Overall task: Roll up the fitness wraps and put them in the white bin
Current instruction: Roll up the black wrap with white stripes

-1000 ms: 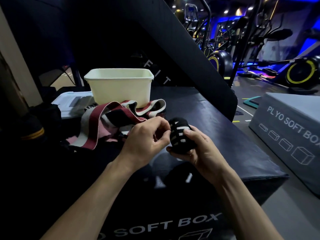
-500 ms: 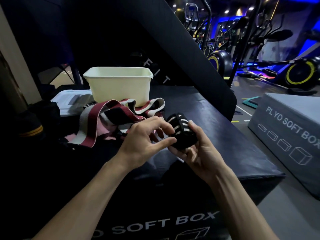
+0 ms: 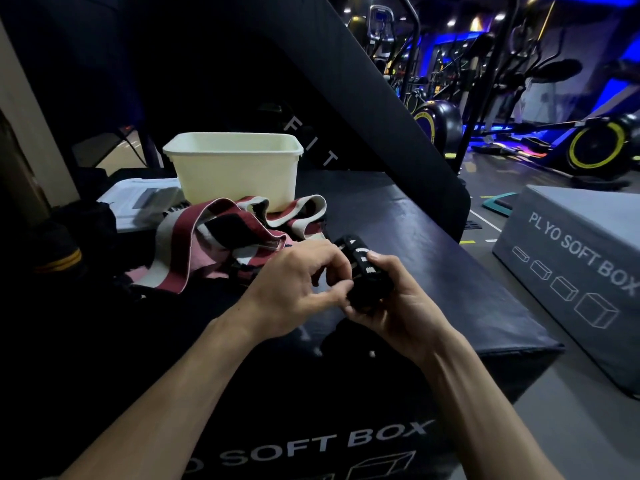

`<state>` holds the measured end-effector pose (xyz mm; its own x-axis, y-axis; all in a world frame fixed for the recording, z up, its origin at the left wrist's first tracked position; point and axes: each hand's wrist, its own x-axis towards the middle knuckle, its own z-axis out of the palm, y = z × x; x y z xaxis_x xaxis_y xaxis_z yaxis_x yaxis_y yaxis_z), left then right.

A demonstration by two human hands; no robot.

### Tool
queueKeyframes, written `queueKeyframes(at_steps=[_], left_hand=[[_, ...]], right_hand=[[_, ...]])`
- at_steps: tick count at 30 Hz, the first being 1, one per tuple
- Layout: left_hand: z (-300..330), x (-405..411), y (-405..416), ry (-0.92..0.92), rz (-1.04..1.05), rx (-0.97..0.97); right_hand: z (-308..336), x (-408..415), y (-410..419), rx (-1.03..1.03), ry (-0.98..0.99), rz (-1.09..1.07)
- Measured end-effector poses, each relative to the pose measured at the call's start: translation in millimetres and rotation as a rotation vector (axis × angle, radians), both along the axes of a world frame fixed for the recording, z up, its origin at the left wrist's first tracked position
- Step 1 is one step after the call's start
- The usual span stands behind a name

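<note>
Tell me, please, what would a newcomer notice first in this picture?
First, the two hands in the middle: the left hand and the right hand both hold a black roll with white marks above the dark soft box. Just behind them lies a loose red and white wrap, and behind that stands the white bin. On the right glow blue lights and yellow-rimmed wheels.

Rolled black wrap (image 3: 363,271), loose striped wraps (image 3: 214,244) beside white bin (image 3: 235,171)
</note>
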<state>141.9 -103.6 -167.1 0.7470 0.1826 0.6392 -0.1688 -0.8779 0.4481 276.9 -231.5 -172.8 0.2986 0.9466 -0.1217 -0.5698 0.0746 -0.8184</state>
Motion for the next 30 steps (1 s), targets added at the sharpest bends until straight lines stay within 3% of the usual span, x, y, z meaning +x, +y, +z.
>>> queueKeyframes(at_steps=[6,12,24,26,30], left_hand=[[-4,5,5,-0.106,0.203,0.045],[-13,5,1,-0.116,0.1,-0.12],[-17,-7,8,-0.141,0.226,-0.062],[-16,-10,14,-0.138,0.228,-0.142],[-6,-21,28,-0.076,0.137,-0.487]], right_hand=[[-3,1,8,-0.052,-0.041,-0.042],[-2,-2,5,-0.046,-0.026,-0.027],[1,-14,23,0.007,0.036,-0.062],[0,-16,29,0.022,0.042,-0.082],[0,-25,34,0.033,-0.061,-0.065]])
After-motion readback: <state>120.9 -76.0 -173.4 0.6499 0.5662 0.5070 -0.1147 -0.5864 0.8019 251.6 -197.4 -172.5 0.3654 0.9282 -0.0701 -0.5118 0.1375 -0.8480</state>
